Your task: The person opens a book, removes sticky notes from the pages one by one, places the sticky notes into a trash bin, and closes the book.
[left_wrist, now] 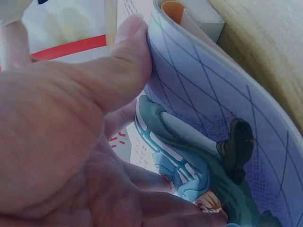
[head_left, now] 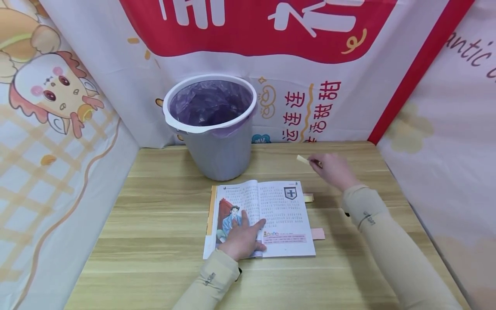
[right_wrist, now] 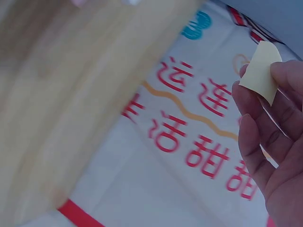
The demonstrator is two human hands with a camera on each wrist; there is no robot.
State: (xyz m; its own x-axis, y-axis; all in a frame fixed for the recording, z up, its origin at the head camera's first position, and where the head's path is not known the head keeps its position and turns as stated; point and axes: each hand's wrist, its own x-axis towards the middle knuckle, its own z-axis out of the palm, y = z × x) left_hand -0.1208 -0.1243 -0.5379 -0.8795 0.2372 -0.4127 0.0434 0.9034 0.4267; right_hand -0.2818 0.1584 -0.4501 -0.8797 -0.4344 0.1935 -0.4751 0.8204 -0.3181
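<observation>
An open book (head_left: 284, 219) lies on the table, showing text on both pages and a drawing of a seated person on the left page. My left hand (head_left: 241, 242) rests on it near the spine, fingers spread. In the left wrist view, the thumb (left_wrist: 130, 61) touches the curved page. My right hand (head_left: 334, 170) is raised beyond the book's upper right corner. Between thumb and fingers it pinches a small pale-yellow sticky note (right_wrist: 262, 71). A yellow tab (head_left: 308, 197) and a pink tab (head_left: 318, 234) stick out from the book's right edge.
A grey waste bin (head_left: 222, 157) with a white rim and purple liner stands behind the book. Wood-grain table (head_left: 155, 232) surrounds the book. Printed cloth (head_left: 310, 69) hangs along the back, with more cloth at both sides.
</observation>
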